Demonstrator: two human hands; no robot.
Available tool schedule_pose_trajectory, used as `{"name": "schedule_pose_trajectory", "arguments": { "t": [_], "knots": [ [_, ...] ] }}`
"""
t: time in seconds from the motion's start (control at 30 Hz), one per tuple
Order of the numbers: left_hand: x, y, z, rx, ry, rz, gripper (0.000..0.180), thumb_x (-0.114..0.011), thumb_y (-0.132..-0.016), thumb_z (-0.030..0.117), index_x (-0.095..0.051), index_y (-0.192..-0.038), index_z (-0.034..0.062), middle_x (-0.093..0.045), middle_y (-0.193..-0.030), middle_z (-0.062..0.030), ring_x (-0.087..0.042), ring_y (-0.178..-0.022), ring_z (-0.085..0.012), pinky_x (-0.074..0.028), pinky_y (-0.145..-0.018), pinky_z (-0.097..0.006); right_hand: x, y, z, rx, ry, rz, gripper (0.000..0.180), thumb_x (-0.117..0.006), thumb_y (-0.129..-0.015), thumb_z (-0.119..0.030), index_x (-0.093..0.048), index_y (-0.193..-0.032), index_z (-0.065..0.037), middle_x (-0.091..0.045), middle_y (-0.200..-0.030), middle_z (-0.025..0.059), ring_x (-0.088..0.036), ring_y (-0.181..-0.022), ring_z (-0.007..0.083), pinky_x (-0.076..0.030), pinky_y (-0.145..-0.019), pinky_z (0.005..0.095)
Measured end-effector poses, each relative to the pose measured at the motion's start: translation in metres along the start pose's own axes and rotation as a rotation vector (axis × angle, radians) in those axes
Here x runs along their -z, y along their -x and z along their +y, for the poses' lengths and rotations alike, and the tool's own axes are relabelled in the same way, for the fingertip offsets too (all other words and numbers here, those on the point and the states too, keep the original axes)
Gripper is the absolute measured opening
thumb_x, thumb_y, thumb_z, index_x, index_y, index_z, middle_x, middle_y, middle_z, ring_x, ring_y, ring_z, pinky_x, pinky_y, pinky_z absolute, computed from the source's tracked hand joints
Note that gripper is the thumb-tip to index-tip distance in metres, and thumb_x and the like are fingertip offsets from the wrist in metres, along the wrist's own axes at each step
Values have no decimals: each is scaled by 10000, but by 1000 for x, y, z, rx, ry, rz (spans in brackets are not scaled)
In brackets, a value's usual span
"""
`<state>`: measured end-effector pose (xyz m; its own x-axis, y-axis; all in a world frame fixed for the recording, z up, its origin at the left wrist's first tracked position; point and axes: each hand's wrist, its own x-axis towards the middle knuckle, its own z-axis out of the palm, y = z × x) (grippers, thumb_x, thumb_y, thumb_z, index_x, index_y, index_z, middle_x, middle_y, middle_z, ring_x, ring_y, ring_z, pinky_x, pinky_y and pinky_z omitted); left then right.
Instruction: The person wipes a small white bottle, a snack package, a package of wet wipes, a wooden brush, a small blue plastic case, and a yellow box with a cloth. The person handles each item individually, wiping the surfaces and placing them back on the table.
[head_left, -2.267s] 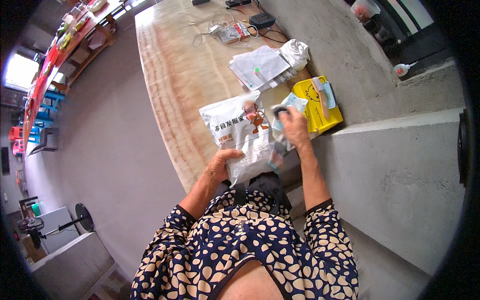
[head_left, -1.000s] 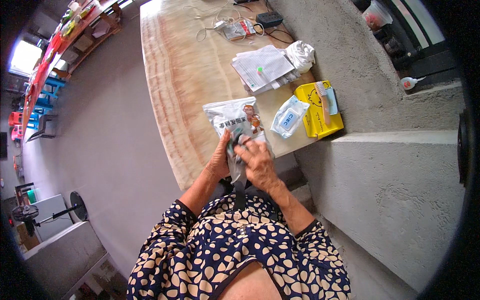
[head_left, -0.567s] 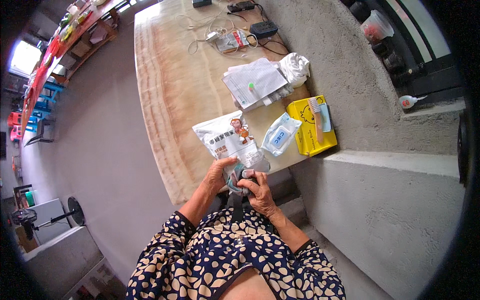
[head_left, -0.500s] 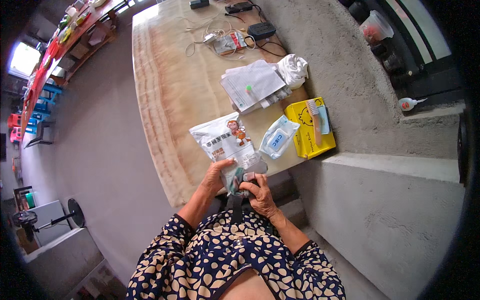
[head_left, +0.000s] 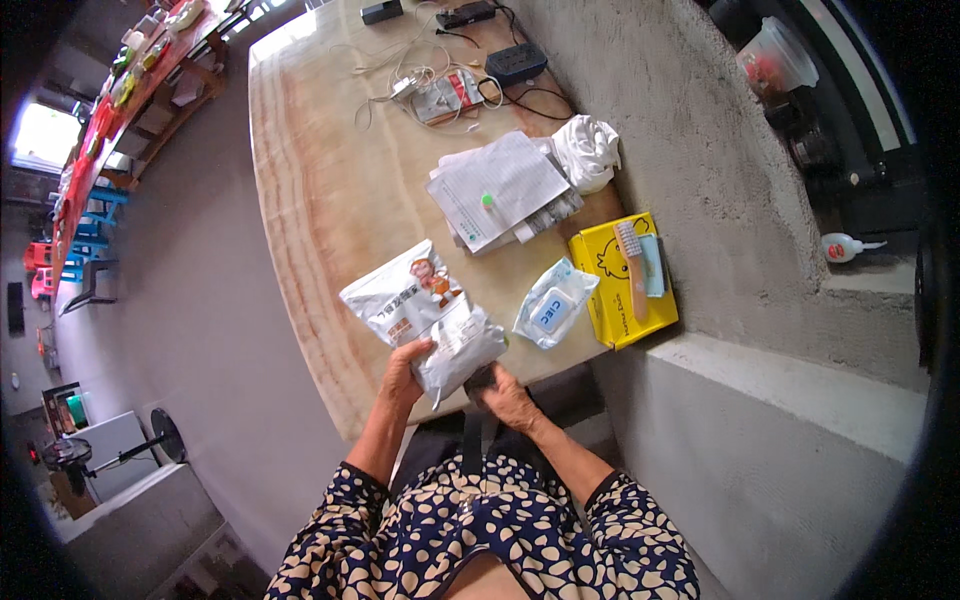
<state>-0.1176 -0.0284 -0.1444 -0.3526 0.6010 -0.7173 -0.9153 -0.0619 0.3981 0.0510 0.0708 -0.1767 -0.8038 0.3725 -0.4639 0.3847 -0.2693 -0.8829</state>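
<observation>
Near the table's front edge, a white plastic bag (head_left: 455, 350) with a cartoon monkey printed on its upper part is held up, tilted to the left. My left hand (head_left: 403, 372) grips its lower left side, thumb on top. At the bag's lower right edge is my right hand (head_left: 507, 398), with its fingers curled round something small and dark that I cannot make out. A bit of green shows at the bag's right edge. Just right of the bag lies a white and blue pack of wipes (head_left: 553, 305) on the table.
A yellow box (head_left: 625, 285) with a brush (head_left: 633, 265) on it lies at the table's right edge. Farther off are papers (head_left: 500, 185), a crumpled white cloth (head_left: 588, 152), cables and a black power adapter (head_left: 516, 63). A concrete ledge (head_left: 780, 385) stands to the right.
The bag has swung left and turned, so its greenish contents are now mostly hidden behind white plastic. My right hand has moved slightly down, off the bag's top side to its lower right edge.
</observation>
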Motion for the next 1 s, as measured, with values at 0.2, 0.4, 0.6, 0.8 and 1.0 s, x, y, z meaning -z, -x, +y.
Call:
{"name": "schedule_pose_trajectory", "arguments": {
  "t": [0.2,0.4,0.6,0.8,1.0],
  "knots": [
    [10,4,1,7,-150,-5,560,-668,-678,105,-481,-1183,-50,-597,-1068,-159,-597,-957,-278,-470,-889,-426,-1,-75,112,22,653,57,382,-532,-807,-135,-463,-1162,-11,-542,-1125,161,-513,-1061,313,-408,-911,410],
    [-22,10,-10,66,-144,-39,515,-669,-669,73,-509,-1144,-45,-620,-1006,-137,-612,-895,-264,-479,-865,-415,30,-61,142,432,917,-47,333,-512,-831,-164,-491,-1127,-14,-522,-1139,200,-496,-1062,369,-418,-886,442],
    [-32,-23,-36,124,-75,-82,460,-664,-659,109,-548,-1076,-47,-629,-963,-137,-616,-857,-264,-479,-855,-425,87,141,81,-402,980,-65,200,-439,-844,-184,-561,-885,-30,-600,-943,223,-569,-882,433,-462,-746,502],
    [-62,-67,-59,100,-63,-103,462,-638,-671,67,-527,-1111,-23,-625,-962,-127,-616,-853,-251,-505,-826,-417,124,230,13,-689,705,-315,224,-487,-819,-106,-532,-964,60,-597,-958,290,-572,-930,447,-473,-732,448],
    [-78,-106,-82,8,-105,-117,489,-632,-697,39,-492,-1163,-8,-607,-1020,-109,-611,-877,-211,-514,-820,-406,124,278,137,-771,-239,658,363,-553,-861,-243,-477,-1094,26,-557,-986,121,-521,-923,208,-406,-835,306]
  ]
}}
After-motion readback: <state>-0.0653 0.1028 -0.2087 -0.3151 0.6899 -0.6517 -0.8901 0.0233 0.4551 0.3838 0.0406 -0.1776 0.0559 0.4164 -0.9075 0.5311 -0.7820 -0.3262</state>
